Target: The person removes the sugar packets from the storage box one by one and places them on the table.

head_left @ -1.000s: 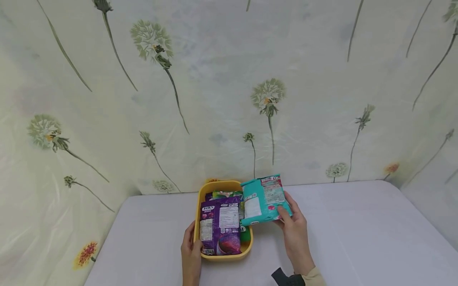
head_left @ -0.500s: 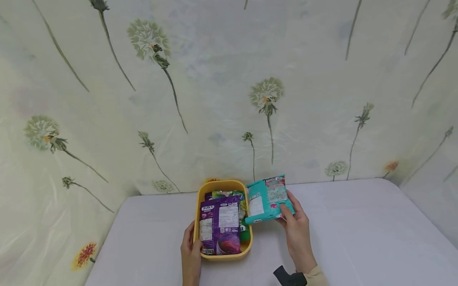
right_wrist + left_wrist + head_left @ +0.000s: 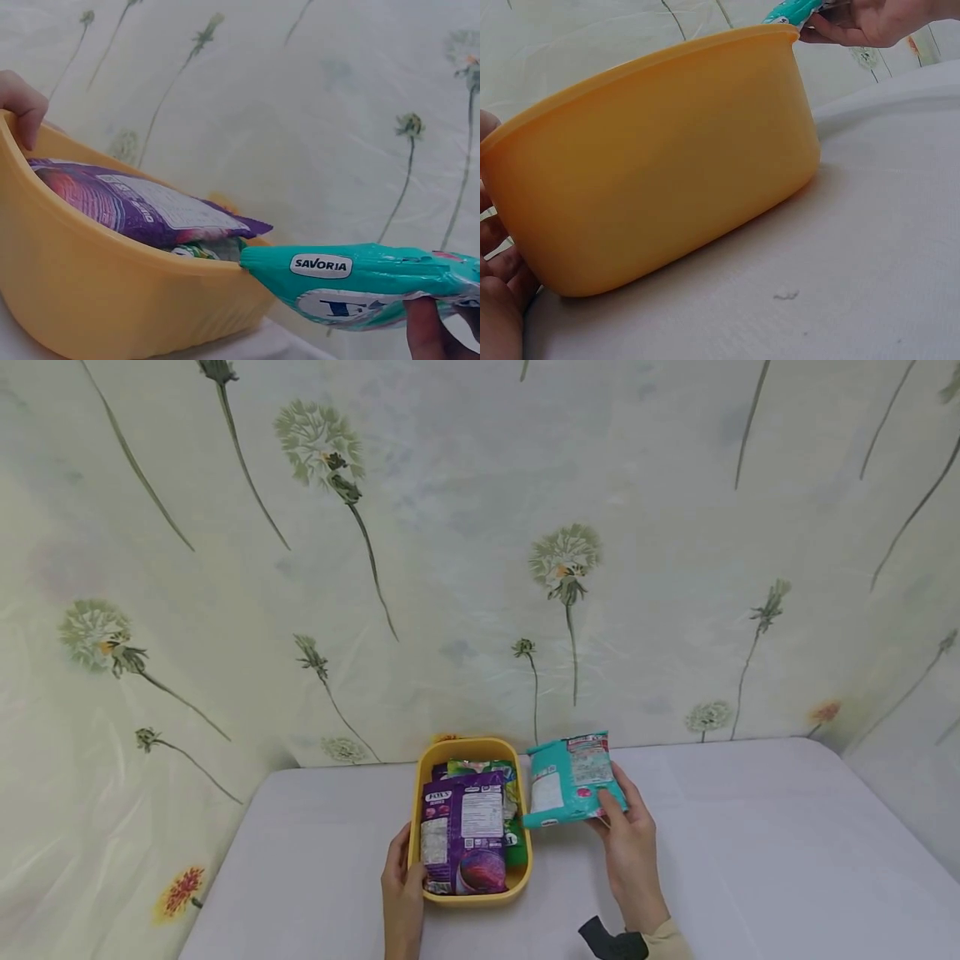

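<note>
My left hand (image 3: 403, 885) grips the left side of a yellow plastic bin (image 3: 480, 901), thumb over the rim and fingers along the outer wall. Inside lies a purple Fox's candy bag (image 3: 465, 839), partly covering green snack bags (image 3: 515, 843). With thumb on top and fingers beneath, my right hand (image 3: 633, 856) holds a teal Savoria candy bag (image 3: 566, 787) at its right end. That bag is raised, back label up, its left end right at the bin's right rim. In the right wrist view, the teal bag (image 3: 360, 281) lies nearly level beside the bin (image 3: 127, 285).
The bin stands on a white-covered table (image 3: 750, 852), near its back edge. Behind rises a pale curtain (image 3: 450, 568) printed with dandelions. A black strap (image 3: 611, 939) sits at my right wrist, over a beige sleeve (image 3: 670, 943).
My right hand has carried the teal candy bag to the right, from overlapping the bin's inside to beside its right rim. My left hand and the bin have stayed in place.
</note>
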### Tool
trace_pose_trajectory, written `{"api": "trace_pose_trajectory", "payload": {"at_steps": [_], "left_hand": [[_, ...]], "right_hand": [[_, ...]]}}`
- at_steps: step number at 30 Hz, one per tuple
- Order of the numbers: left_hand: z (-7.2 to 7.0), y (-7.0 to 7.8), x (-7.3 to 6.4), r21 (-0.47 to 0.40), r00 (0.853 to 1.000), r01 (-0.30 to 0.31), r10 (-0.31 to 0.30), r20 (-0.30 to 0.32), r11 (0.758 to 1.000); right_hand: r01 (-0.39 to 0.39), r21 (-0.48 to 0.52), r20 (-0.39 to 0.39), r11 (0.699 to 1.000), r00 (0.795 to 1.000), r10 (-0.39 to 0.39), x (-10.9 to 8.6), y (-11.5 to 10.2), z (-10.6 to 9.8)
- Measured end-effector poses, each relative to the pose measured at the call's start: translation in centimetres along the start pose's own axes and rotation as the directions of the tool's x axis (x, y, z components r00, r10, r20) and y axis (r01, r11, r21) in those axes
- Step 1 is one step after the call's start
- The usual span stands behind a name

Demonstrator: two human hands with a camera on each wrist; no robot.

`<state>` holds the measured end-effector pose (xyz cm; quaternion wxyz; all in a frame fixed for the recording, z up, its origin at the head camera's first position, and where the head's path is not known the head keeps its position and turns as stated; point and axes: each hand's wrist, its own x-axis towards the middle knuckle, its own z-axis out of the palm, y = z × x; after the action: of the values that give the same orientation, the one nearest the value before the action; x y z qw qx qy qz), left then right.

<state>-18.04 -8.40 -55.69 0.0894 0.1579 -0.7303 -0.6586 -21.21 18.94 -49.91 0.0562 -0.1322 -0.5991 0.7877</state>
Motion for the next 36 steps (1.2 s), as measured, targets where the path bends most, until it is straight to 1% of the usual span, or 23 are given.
{"api": "trace_pose_trajectory", "payload": {"at_steps": [4, 12, 16, 22, 27, 33, 36], "left_hand": [[0.0, 0.0, -0.1, -0.005, 1.0, -0.004, 0.004, 0.0, 1.0], [0.0, -0.1, -0.2, 0.004, 1.0, -0.004, 0.004, -0.002, 1.0], [0.0, 0.0, -0.2, 0.0, 1.0, -0.003, 0.003, 0.0, 1.0], [0.1, 0.1, -0.2, -0.003, 1.0, -0.003, 0.003, 0.002, 1.0], [0.1, 0.1, -0.1, 0.002, 1.0, -0.009, 0.009, 0.0, 1.0], [0.1, 0.1, -0.1, -0.009, 1.0, -0.009, 0.009, -0.003, 1.0], [0.0, 0.1, -0.1, -0.011, 1.0, -0.014, 0.014, -0.002, 1.0]], "right_hand": [[-0.003, 0.004, -0.005, 1.0, 1.0, 0.003, 0.2, 0.2, -0.3], [-0.026, -0.025, 0.01, 0.999, 1.0, 0.026, 0.4, 0.7, -0.6], [-0.044, -0.045, 0.014, 0.998, 0.999, 0.045, 0.6, 1.1, -0.7], [-0.038, -0.083, 0.02, 0.996, 0.999, 0.039, 0.8, 1.6, -0.9], [-0.046, -0.104, 0.019, 0.993, 0.999, 0.049, 1.1, 2.0, -1.2], [-0.05, -0.107, 0.036, 0.993, 0.998, 0.054, 1.3, 2.3, -1.8], [-0.065, -0.103, 0.028, 0.993, 0.997, 0.068, 1.4, 2.3, -1.9]]}}
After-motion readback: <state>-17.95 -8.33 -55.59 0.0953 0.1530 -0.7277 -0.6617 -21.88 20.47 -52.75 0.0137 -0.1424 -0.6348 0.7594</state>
